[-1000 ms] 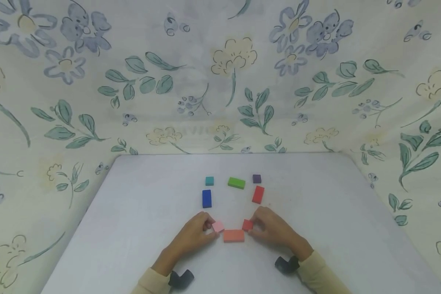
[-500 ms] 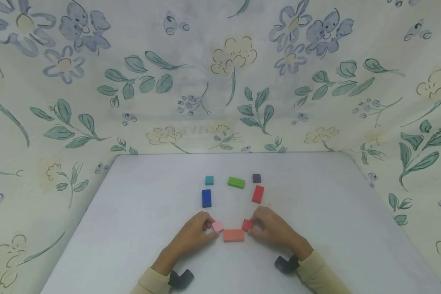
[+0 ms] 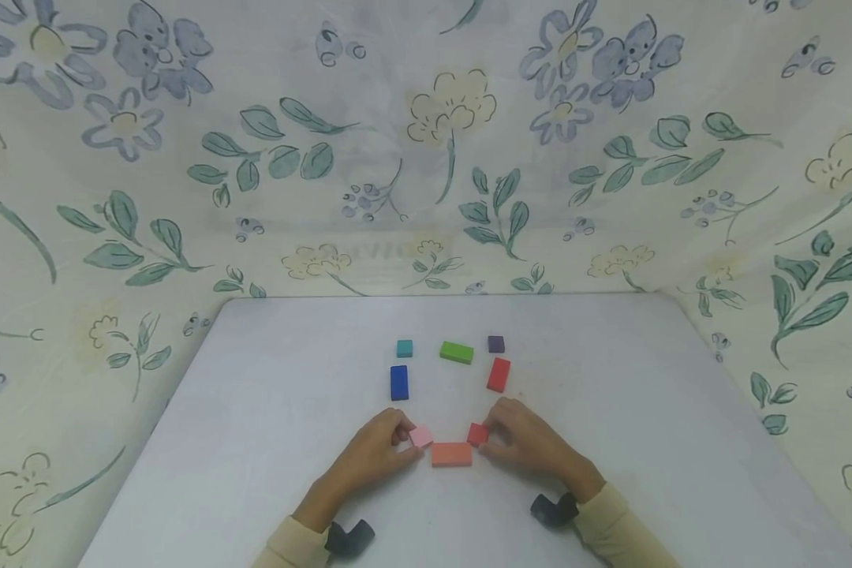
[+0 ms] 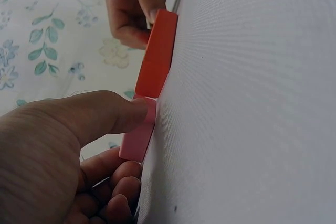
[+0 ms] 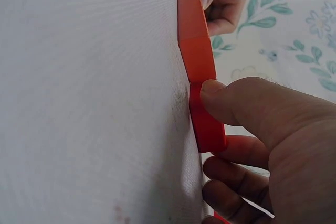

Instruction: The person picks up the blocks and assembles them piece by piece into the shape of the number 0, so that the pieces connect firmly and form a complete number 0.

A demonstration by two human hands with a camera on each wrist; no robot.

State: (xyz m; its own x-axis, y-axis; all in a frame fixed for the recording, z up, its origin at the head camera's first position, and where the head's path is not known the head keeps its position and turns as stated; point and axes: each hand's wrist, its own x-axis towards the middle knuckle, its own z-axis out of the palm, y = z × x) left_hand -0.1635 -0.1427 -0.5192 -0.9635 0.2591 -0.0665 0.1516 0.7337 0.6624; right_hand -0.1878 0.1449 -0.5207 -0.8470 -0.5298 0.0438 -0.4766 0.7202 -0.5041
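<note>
With thumb and fingers, my left hand (image 3: 379, 448) pinches a pink block (image 3: 420, 437), set at an angle by the left end of an orange block (image 3: 451, 454). At the orange block's other end, my right hand (image 3: 528, 440) pinches a small red block (image 3: 478, 435), also turned at an angle. In the left wrist view the thumb lies on the pink block (image 4: 138, 137), which meets the orange block (image 4: 157, 56). The right wrist view has the thumb on the red block (image 5: 207, 124), its end against the orange block (image 5: 197, 40).
Beyond the hands lie a blue block (image 3: 399, 383), a teal block (image 3: 405, 349), a green block (image 3: 457, 353), a purple block (image 3: 496, 344) and a longer red block (image 3: 498, 375). They rest on a white table (image 3: 291, 355). Floral cloth (image 3: 397, 189) hangs behind and beside it.
</note>
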